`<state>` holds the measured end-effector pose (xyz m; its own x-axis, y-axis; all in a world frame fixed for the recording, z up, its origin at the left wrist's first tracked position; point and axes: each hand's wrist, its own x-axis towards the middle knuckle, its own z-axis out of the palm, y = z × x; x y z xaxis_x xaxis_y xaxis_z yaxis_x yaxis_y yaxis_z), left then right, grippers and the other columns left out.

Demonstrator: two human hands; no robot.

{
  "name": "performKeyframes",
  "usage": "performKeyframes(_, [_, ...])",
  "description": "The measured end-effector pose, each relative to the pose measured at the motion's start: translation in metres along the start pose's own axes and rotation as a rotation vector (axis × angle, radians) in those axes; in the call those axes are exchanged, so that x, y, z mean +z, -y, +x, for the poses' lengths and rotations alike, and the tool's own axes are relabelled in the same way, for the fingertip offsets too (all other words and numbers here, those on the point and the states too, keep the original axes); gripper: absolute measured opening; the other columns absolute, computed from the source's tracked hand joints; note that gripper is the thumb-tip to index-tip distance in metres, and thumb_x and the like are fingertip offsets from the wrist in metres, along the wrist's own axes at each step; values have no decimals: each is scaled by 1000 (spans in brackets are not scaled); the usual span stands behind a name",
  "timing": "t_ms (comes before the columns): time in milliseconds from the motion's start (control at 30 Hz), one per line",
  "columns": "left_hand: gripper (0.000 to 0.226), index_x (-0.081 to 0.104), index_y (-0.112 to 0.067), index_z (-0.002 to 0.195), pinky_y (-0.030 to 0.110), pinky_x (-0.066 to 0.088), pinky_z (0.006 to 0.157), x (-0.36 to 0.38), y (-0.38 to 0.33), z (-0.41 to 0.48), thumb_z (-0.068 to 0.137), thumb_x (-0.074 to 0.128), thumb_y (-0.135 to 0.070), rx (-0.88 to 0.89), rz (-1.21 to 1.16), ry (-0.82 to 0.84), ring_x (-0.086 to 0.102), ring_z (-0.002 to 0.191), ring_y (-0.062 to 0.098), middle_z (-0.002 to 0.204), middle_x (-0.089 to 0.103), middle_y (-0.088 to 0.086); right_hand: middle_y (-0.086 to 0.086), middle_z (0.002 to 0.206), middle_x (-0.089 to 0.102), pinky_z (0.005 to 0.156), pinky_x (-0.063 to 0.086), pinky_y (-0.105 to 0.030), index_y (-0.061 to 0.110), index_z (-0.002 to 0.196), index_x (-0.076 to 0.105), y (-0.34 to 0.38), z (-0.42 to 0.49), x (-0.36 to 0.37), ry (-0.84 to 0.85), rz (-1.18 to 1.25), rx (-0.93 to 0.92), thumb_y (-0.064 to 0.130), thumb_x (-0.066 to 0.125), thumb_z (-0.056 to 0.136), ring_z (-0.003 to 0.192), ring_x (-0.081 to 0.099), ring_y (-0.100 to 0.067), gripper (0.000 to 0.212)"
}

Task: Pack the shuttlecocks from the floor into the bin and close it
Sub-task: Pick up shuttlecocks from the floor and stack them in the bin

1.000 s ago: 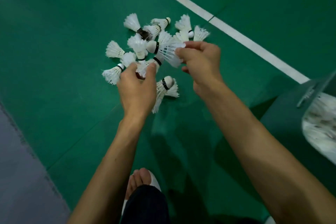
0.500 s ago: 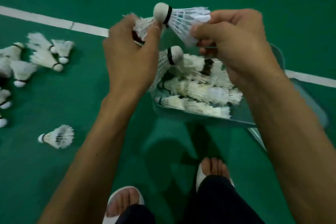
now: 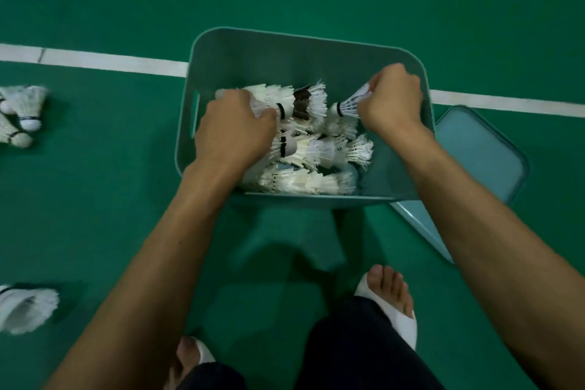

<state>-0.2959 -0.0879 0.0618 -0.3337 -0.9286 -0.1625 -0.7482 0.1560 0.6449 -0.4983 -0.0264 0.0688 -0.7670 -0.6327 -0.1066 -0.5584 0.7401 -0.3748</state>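
Head view: right hand (image 3: 392, 101) tight around shuttlecock (image 3: 349, 104), cork (image 3: 334, 109) leftward, axis crosswise inside bin (image 3: 285, 47); left hand (image 3: 234, 130) tight around shuttlecocks (image 3: 269, 98).

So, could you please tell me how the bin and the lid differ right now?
The bin is deep-walled with a handle slot; the lid is a shallow, flat panel. The bin holds a pile of white shuttlecocks; the lid's visible face is bare. The bin stands upright in the middle; the lid lies on the floor to its right, partly hidden behind it. Both are the same teal, with rounded corners.
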Motion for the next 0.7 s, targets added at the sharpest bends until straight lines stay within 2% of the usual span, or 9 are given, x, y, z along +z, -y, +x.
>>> performKeyframes(133, [29,60,-15,77,34,47,65,3,3,-4,88,61,-42,-10,-54,71,66,78,32,78,67,6,-14,103,71,94,58,-38,-5,109,71,0,17,13,148,188,151,-1,61,92,99,69,-28,20])
performKeyframes(200, [25,72,-17,95,36,54,77,5,2,-7,88,67,-41,9,-82,82,70,89,28,90,74,3,-14,106,70,92,60,-46,-7,114,68,-2,21,17,227,312,228,-5,65,91,103,70,-29,23])
performKeyframes(300, [41,72,-20,123,34,54,92,6,-3,-9,87,76,-38,27,-107,101,68,99,19,101,73,-1,-5,95,59,90,61,-44,-4,127,59,0,24,17,343,501,292,-3,69,92,89,66,-21,36])
performKeyframes(333, [35,74,-21,116,32,54,88,7,-4,-8,86,78,-36,18,-124,118,67,93,16,91,70,-5,-5,95,58,92,61,-44,-4,128,58,0,26,17,368,539,303,-3,69,93,89,65,-20,37])
performKeyframes(367, [19,75,-23,99,30,53,79,9,-4,-6,85,79,-34,0,-133,136,66,82,14,79,65,-9,-7,98,59,92,61,-44,-5,129,57,0,27,15,387,563,311,-2,69,93,92,65,-20,38])
performKeyframes(400, [19,67,-23,73,28,48,66,9,-5,-6,84,80,-32,-14,-142,135,59,66,11,64,58,-13,-8,101,61,92,61,-43,-5,131,57,-1,29,14,400,574,315,-2,69,92,98,67,-22,40])
performKeyframes(467, [53,40,-18,50,27,29,53,7,-4,-4,81,81,-29,-29,-131,156,33,44,11,46,36,-8,-10,107,63,91,61,-41,-4,130,59,-4,33,11,395,561,310,-1,70,92,104,68,-26,40])
performKeyframes(533, [60,32,-15,48,28,23,53,4,-3,-3,78,82,-28,-34,-121,154,22,42,13,46,29,-5,-11,113,63,91,61,-38,-2,132,58,-5,34,6,384,562,301,-1,69,92,104,67,-25,41])
performKeyframes(700, [58,31,-17,51,30,23,54,2,2,2,81,80,-28,-50,-110,162,25,47,17,50,32,-4,-13,115,63,80,63,-32,-3,134,55,3,35,8,458,662,311,-3,66,93,96,69,-22,43])
